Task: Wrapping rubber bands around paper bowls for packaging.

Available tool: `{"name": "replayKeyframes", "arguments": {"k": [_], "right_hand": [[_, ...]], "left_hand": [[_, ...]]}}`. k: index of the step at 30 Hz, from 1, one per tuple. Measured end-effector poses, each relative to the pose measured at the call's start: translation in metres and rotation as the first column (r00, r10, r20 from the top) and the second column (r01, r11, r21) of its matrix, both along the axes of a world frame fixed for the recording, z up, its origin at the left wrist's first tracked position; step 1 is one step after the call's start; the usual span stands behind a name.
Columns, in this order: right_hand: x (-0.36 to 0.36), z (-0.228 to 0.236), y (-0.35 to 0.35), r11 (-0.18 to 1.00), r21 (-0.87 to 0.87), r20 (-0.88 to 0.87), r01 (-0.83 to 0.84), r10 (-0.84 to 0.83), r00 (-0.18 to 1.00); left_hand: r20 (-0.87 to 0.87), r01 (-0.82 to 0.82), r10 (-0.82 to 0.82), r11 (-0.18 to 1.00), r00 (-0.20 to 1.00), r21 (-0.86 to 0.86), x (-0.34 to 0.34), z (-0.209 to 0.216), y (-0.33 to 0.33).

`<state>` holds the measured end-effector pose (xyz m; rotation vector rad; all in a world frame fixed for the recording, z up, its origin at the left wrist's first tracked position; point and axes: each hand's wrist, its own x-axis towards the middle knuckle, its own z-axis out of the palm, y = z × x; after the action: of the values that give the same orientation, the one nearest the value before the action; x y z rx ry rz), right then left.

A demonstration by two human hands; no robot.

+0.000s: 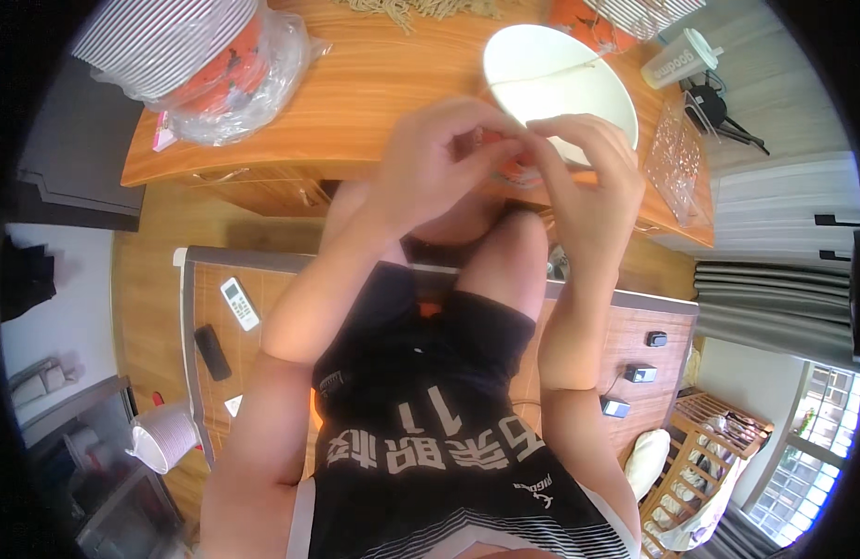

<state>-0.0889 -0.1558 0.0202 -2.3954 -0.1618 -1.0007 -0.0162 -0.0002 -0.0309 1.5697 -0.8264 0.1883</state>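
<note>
My left hand (444, 154) and my right hand (590, 172) are raised close together over the table's front edge. Thumb and fingers are pinched on both, with the fingertips meeting. Whatever they hold is too small or hidden to name. Just under the fingertips a red-and-white thing (518, 171) shows in part; I cannot tell whether it is held. Right behind the hands stands a large white bowl (532, 58), partly covered by my right fingers. A thin tan strand (565, 71) lies across its inside.
Plastic-wrapped stacked white-and-orange containers (216, 74) stand at the table's far left. Tan strands (421, 9) lie at the back. A lidded cup (682, 58) and a clear plastic tray (680, 163) are at right. Behind me, a mat holds a remote (241, 304) and a dark phone-like object (212, 352).
</note>
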Motion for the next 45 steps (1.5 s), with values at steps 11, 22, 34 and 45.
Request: {"name": "replayKeyframes", "arguments": {"k": [11, 22, 34, 45], "right_hand": [[0.005, 0.001, -0.008, 0.978, -0.193, 0.047, -0.084, 0.095, 0.994], [-0.002, -0.002, 0.014, 0.996, -0.051, 0.018, 0.072, -0.072, 0.997], [-0.006, 0.008, 0.008, 0.996, 0.045, -0.28, 0.077, -0.061, 0.958], [0.0, -0.002, 0.006, 0.973, 0.227, -0.159, 0.031, 0.005, 0.987]], "left_hand": [[0.236, -0.207, 0.214, 0.977, 0.948, -0.053, -0.007, -0.001, -0.001], [0.284, -0.443, 0.456, 0.889, 0.843, -0.114, -0.019, 0.001, -0.011], [0.441, -0.446, 0.521, 0.854, 0.731, -0.27, -0.008, -0.005, -0.018], [0.519, -0.469, 0.534, 0.843, 0.668, -0.264, -0.008, -0.01, -0.022]]}}
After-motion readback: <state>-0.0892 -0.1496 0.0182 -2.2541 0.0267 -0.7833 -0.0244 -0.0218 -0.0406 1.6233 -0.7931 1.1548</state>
